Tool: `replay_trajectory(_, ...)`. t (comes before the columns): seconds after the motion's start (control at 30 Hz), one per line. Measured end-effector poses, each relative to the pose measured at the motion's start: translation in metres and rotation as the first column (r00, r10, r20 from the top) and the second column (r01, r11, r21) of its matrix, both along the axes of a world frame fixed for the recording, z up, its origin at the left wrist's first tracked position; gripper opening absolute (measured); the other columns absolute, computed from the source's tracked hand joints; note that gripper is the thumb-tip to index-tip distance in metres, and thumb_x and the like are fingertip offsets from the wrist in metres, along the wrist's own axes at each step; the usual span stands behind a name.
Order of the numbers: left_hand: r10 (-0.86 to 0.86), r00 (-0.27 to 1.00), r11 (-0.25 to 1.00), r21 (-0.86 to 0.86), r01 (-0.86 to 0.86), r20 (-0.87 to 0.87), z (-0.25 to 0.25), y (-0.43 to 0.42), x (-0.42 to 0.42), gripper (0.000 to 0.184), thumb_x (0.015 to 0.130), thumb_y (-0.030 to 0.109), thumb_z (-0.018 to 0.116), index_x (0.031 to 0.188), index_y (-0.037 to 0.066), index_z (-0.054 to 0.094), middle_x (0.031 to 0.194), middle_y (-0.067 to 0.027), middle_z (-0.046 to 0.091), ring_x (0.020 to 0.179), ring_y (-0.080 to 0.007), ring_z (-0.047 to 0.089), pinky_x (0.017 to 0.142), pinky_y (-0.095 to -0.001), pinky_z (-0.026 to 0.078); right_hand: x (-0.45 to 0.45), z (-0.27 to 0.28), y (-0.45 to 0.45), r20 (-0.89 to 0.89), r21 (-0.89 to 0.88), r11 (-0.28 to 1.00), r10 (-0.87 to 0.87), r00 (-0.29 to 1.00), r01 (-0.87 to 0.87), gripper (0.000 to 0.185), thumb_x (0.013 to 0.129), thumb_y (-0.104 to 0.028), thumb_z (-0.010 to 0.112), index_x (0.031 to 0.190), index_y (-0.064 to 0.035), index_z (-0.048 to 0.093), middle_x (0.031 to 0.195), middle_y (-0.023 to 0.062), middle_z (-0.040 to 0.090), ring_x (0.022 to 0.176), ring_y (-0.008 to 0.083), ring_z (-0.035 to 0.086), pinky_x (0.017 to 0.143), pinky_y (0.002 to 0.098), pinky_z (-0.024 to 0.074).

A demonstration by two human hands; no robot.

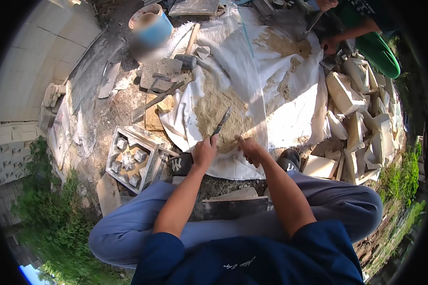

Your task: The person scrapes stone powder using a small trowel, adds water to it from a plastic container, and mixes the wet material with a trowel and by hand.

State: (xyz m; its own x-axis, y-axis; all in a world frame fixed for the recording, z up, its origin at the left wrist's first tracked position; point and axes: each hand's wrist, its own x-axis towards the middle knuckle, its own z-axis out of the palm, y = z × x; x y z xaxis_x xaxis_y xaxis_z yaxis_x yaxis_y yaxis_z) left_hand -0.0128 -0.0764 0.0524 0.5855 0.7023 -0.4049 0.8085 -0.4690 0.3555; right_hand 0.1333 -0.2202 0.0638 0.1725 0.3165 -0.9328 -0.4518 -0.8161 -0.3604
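Head view: I see the left grip [205, 151] closed around a narrow blade [222, 121], angled over sand [209, 113] on a white sheet [290, 124] on the ground [110, 111]. Pale blocks [345, 95] pile rightward. Both forearms reach forward, converging; the right grip [253, 151] is curled, its contents I cannot tell.

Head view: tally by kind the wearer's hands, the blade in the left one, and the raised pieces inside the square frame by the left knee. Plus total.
Hands: 2 (left hand, right hand)
Blade: 1
Star-shaped piece: 1
Small blocks around it: 4
Total: 8
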Motion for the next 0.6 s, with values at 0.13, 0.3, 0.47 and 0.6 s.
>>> replay_trajectory(0.13, -0.031, 0.999, 0.997, 0.077, 0.03, 0.021, -0.007, -0.007, -0.008, 0.052, 0.101, 0.053, 0.047, 0.096, 0.005, 0.067, 0.082, -0.0294, 0.068, 0.086, -0.0498, 0.065, 0.079, -0.0567, 0.051, 0.001, 0.005, -0.001, 0.024, 0.038, 0.999, -0.008, 1.0, 0.007, 0.069, 0.099, -0.064, 0.044, 0.092, 0.0027, 0.059, 0.06, 0.0043, 0.043, 0.047, 0.0163, 0.04, 0.042, 0.0367, 0.0333)
replay_trajectory(0.3, 0.042, 0.999, 0.999, -0.005, -0.042, 0.009, 0.01, -0.014, 0.0, 0.056, 0.1, 0.057, 0.044, 0.104, 0.007, 0.068, 0.094, -0.0292, 0.069, 0.095, -0.0492, 0.065, 0.085, -0.0563, 0.05, 0.001, 0.0, -0.001, 0.007, 0.007, 1.0, 0.0, 1.0, 0.0, 0.071, 0.1, -0.064, 0.042, 0.1, 0.004, 0.061, 0.063, 0.0057, 0.045, 0.048, 0.017, 0.042, 0.042, 0.0374, 0.0341)
replay_trajectory(0.47, 0.043, 0.997, 0.999, -0.019, -0.045, -0.057, -0.012, -0.01, -0.006, 0.057, 0.101, 0.057, 0.043, 0.106, 0.007, 0.068, 0.096, -0.0285, 0.07, 0.095, -0.0485, 0.066, 0.087, -0.0559, 0.051, 0.001, 0.0, 0.0, 0.017, 0.027, 0.999, 0.031, 0.999, -0.031, 0.071, 0.1, -0.064, 0.042, 0.102, 0.0048, 0.061, 0.067, 0.0069, 0.045, 0.05, 0.0175, 0.042, 0.043, 0.0378, 0.0349)
replay_trajectory(0.6, 0.052, 0.998, 0.999, 0.002, -0.052, 0.036, -0.002, -0.021, -0.007, 0.055, 0.101, 0.056, 0.042, 0.103, 0.007, 0.068, 0.091, -0.0273, 0.071, 0.089, -0.0495, 0.067, 0.082, -0.0569, 0.052, -0.002, 0.0, -0.002, -0.002, 0.01, 0.999, 0.035, 0.999, -0.035, 0.072, 0.1, -0.064, 0.042, 0.102, 0.0057, 0.061, 0.066, 0.0067, 0.045, 0.051, 0.0177, 0.043, 0.043, 0.0378, 0.0345)
